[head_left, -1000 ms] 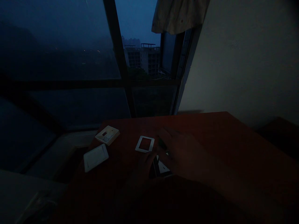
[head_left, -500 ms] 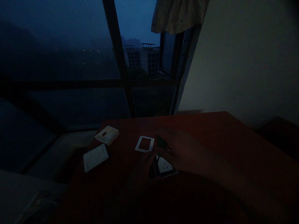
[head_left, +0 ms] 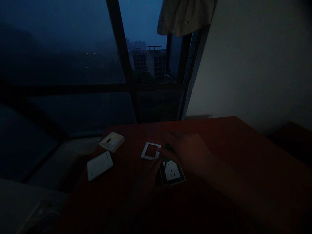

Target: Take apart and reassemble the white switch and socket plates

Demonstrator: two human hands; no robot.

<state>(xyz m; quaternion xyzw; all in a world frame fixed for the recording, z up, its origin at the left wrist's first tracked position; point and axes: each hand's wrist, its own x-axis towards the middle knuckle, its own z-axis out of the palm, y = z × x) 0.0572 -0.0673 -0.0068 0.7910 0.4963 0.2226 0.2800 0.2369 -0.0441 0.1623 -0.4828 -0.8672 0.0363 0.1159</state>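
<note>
In the dim light a wall socket (head_left: 172,173) with a white slotted centre and dark surround lies low on the table. My left hand (head_left: 147,178) is closed around its left edge, thumb and fingers at its sides, much of the hand lost in shadow. Above the socket's far edge is my right hand (head_left: 190,149), fingers bent around a green tool (head_left: 170,147) that looks like a screwdriver handle; its tip is too dark to make out. Just beyond, a white square frame (head_left: 144,152) lies flat, partly covered by a finger of my right hand.
The reddish-brown table (head_left: 214,130) stands by a window (head_left: 73,110) and a pale wall (head_left: 248,65). Near its left edge lie a thick white switch-like box (head_left: 114,143) and a white rectangular plate (head_left: 100,165). A curtain (head_left: 186,18) hangs above.
My right hand has turned and its fingers have spread over the green tool, one now reaching across the frame's edge. More of the socket shows. My left hand stays in place.
</note>
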